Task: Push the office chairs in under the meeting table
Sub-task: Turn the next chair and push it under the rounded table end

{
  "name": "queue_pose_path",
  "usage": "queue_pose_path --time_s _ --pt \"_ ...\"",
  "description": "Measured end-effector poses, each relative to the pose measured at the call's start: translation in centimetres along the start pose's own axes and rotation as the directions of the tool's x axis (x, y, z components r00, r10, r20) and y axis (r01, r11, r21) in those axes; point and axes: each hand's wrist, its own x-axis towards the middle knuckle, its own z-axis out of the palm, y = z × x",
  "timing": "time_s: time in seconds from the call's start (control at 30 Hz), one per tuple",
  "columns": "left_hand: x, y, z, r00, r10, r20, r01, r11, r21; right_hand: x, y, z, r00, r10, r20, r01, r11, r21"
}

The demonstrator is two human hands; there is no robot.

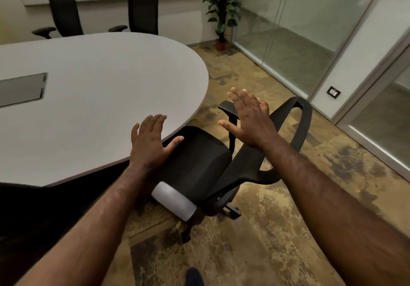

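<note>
Presently I find two far chairs [64,8] already at the table [99,74], while the near chair [199,163] stands askew at its rounded end, unpushed, my left hand [150,143] and right hand [248,119] spread flat, gripping nothing.

Dim warm indoor light; wide-angle edge bending; soft, slightly blurred detail.

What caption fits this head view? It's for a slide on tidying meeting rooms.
Both open hands, left and right, reach over a black office chair at the round end of the meeting table.
</note>
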Motion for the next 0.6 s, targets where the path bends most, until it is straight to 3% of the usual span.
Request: queue_pose_path --time_s 0.3,0.6 --pt "4.1 3.5 2.5 1.000 0.028 0.009 -0.028 1.000 -0.006 2.2 5.9 -0.1 1.000 0.018 -0.001 -0.018 1.000 -0.006" --pt "7.2 10.6 5.9 1.000 -0.032 0.000 0.031 0.999 0.039 4.5 14.9 -0.5 0.998 -0.060 0.009 0.059 0.998 0.031"
